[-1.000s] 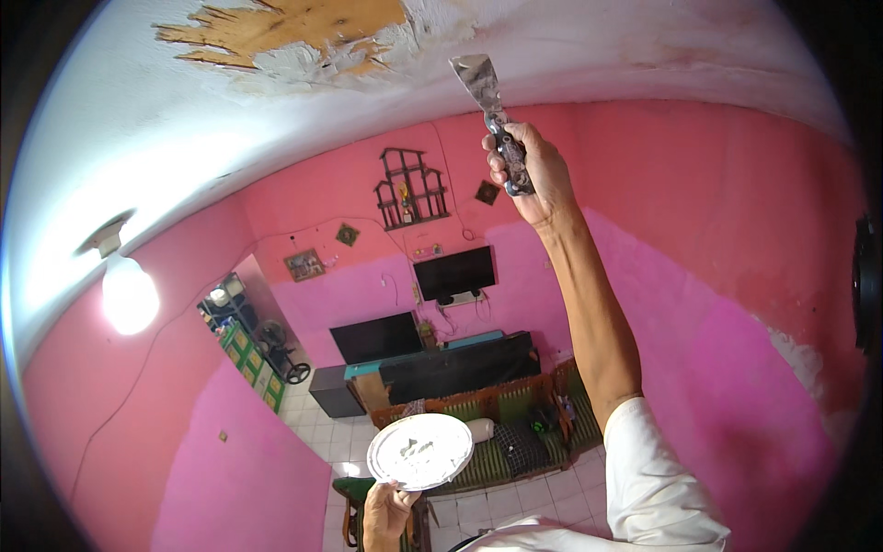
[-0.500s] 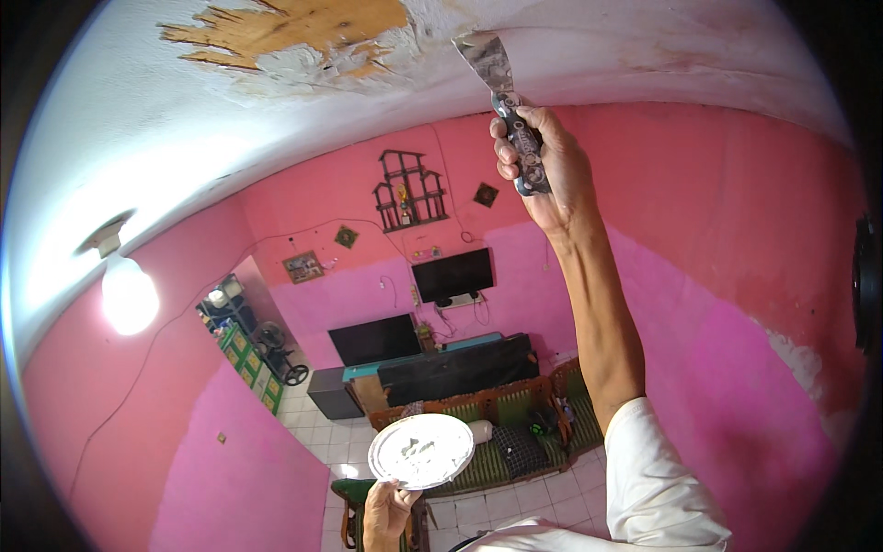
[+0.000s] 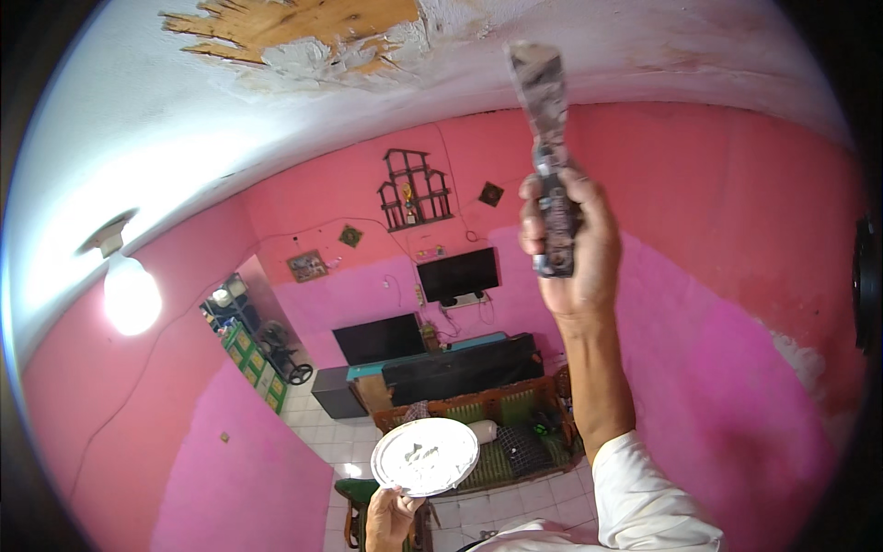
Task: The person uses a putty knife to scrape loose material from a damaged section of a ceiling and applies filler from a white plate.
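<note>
My right hand (image 3: 568, 247) is raised overhead, gripping the dark handle of a putty knife (image 3: 544, 120). Its plaster-smeared blade points up to the white ceiling (image 3: 184, 120). Left of the blade, the ceiling has a damaged patch (image 3: 294, 28) where brown board shows through flaking white filler. My left hand (image 3: 391, 517) is low in the view and holds a round white plate (image 3: 425, 455) with a little filler on it.
Pink walls (image 3: 717, 304) surround the room below. A lit bulb (image 3: 131, 293) hangs at the left. Beneath are a wall television (image 3: 457, 274), a dark cabinet (image 3: 432, 363), a wall shelf (image 3: 416, 189) and a tiled floor (image 3: 322, 432).
My right hand has come down and toward me with the putty knife, the blade turning more upright. The plate in my left hand stays about where it was.
</note>
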`<state>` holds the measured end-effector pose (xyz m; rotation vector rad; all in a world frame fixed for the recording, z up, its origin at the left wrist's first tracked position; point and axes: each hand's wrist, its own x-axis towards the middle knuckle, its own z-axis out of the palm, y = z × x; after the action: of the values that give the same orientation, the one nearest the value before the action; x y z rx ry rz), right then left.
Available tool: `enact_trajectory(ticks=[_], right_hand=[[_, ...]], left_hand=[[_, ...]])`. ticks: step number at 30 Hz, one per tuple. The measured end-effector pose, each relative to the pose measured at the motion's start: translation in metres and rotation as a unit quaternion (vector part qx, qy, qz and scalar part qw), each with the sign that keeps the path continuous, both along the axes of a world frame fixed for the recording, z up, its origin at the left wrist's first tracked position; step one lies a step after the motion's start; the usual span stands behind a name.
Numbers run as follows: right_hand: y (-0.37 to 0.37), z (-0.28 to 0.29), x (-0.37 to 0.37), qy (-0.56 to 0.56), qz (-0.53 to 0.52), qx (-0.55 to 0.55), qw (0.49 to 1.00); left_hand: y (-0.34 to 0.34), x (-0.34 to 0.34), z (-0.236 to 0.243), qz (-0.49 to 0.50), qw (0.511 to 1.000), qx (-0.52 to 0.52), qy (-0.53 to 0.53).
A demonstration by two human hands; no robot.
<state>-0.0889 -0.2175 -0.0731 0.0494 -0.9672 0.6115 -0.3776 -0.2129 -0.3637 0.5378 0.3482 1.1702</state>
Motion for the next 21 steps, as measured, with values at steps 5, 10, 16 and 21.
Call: enact_trajectory(ticks=[5,10,16,21], right_hand=[[0.052,0.007,0.016,-0.04,0.014,-0.051,0.998],[0.068,0.026,0.058,-0.026,0.021,-0.045,0.998],[0.061,0.041,0.077,-0.074,0.012,-0.04,0.996],[0.048,0.046,0.072,-0.093,0.015,-0.025,0.995]], left_hand=[[-0.002,0.003,-0.004,0.037,0.999,-0.011,0.02],[-0.005,0.009,-0.007,0.07,0.997,-0.02,0.018],[-0.004,0.009,-0.004,0.061,0.998,-0.005,0.022],[-0.001,0.003,-0.009,0.06,0.998,-0.006,0.036]])
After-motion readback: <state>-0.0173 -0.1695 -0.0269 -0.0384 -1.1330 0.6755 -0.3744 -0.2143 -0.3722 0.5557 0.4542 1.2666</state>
